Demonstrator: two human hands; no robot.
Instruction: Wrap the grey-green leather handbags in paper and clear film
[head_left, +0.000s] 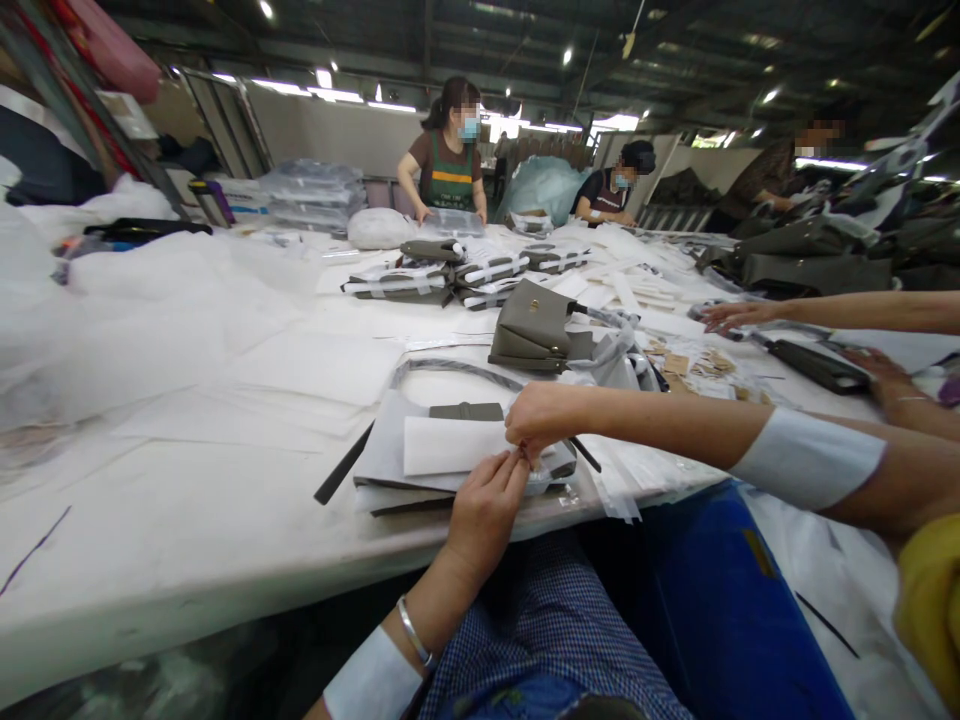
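Broadly, a white-covered worktable (225, 540) spans the view, with a blue bin (742, 600) below its near edge. By that edge lies a paper-wrapped handbag (466, 411), its looped handle (450, 366) towards the far side; beyond sits an olive handbag (531, 325). Over the wrapped bag's right part, the left hand (486, 500) and right hand (546, 415) meet, fingers of each drawn together; whatever they pinch is too small to tell. Beside them lies a white paper strip (450, 446).
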